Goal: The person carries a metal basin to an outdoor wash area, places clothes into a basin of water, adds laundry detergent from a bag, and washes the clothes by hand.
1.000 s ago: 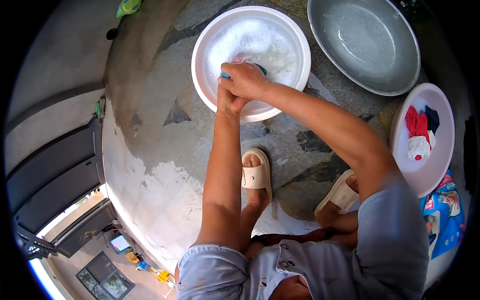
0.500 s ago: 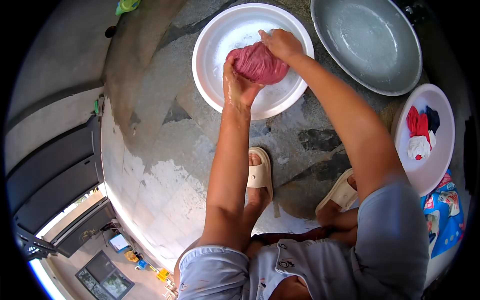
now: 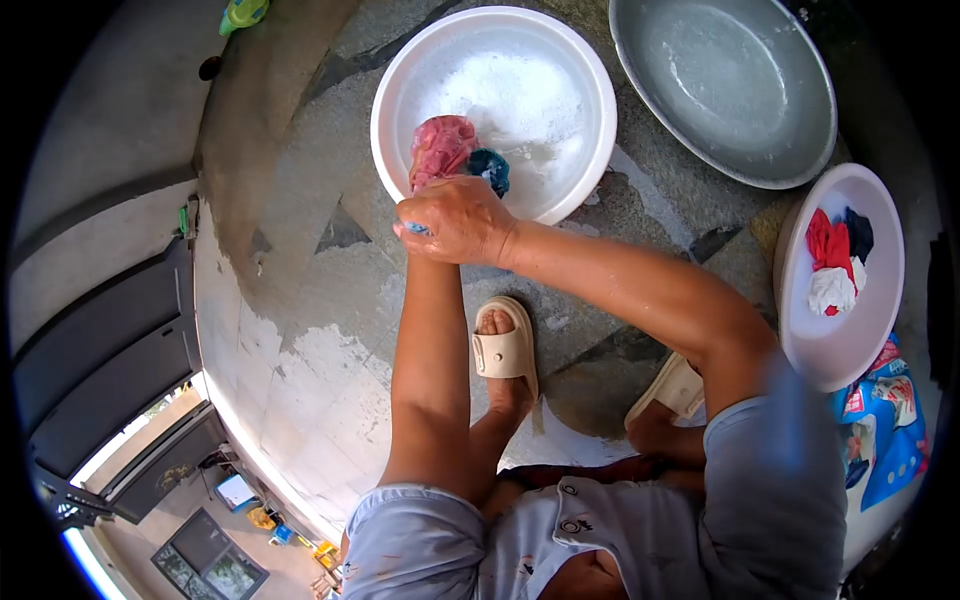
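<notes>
A wet, bunched pink cloth (image 3: pixel 443 150) is over the near left part of the white basin (image 3: pixel 605 120). A dark teal piece of cloth (image 3: pixel 490 170) hangs beside it. My right hand (image 3: pixel 460 218) is closed in a fist near the basin's front rim, with a bit of light blue cloth (image 3: pixel 416 228) poking out. My left hand is mostly hidden behind the right one; the pink cloth bulges out from where it grips. Cloudy, soapy water (image 3: pixel 520 90) fills the basin.
A large grey metal basin (image 3: pixel 735 80) holding water is at the upper right. Below it, a pale pink tub (image 3: pixel 870 320) contains red, white and dark clothes (image 3: pixel 832 260). A blue printed bag (image 3: pixel 890 440) lies beside the tub. My sandalled feet (image 3: pixel 505 350) are on the wet stone floor.
The pink cloth moved left and toward me. My right hand came off its far side and closed in front of my left hand. Teal and blue cloth now show.
</notes>
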Tool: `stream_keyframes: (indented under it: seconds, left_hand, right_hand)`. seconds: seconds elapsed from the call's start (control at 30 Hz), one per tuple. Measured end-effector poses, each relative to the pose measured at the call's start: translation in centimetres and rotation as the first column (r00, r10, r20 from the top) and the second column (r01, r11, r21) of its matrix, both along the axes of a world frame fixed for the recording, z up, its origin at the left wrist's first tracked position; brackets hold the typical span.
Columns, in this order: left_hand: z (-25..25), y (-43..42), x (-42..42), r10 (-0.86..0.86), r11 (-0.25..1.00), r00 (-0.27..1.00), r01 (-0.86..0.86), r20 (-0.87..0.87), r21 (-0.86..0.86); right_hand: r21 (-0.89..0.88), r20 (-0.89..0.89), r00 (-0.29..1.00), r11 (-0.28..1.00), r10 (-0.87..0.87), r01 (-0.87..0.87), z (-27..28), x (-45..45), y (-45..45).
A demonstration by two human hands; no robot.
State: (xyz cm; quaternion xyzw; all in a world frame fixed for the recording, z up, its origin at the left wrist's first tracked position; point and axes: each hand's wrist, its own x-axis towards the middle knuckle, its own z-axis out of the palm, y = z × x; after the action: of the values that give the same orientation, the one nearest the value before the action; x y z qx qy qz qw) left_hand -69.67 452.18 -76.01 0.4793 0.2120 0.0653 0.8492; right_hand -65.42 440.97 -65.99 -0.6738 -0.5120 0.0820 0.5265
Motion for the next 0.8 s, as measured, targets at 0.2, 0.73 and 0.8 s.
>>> stream_keyframes:
  seconds: [0.2, 0.73, 0.8]
  left_hand:
    - [5.8, -4.5, 4.3, 0.322, 0.754, 0.897, -0.437, -0.304, -0.490]
    - [-0.4, -1.1, 2.4, 0.433, 0.855, 0.663, -0.517, -0.611, 0.046]
    - [-0.5, -1.2, 2.4, 0.406, 0.873, 0.672, -0.486, -0.619, 0.045]
  right_hand:
    - [-0.458, 0.056, 0.896, 0.785, -0.441, 0.416, -4.2, 10.5, 0.7]
    - [-0.840, -0.090, 0.878, 0.510, -0.469, 0.186, -8.9, 14.7, -0.6]
    - [-0.800, -0.010, 0.867, 0.524, -0.498, 0.292, -8.9, 14.0, -0.4]
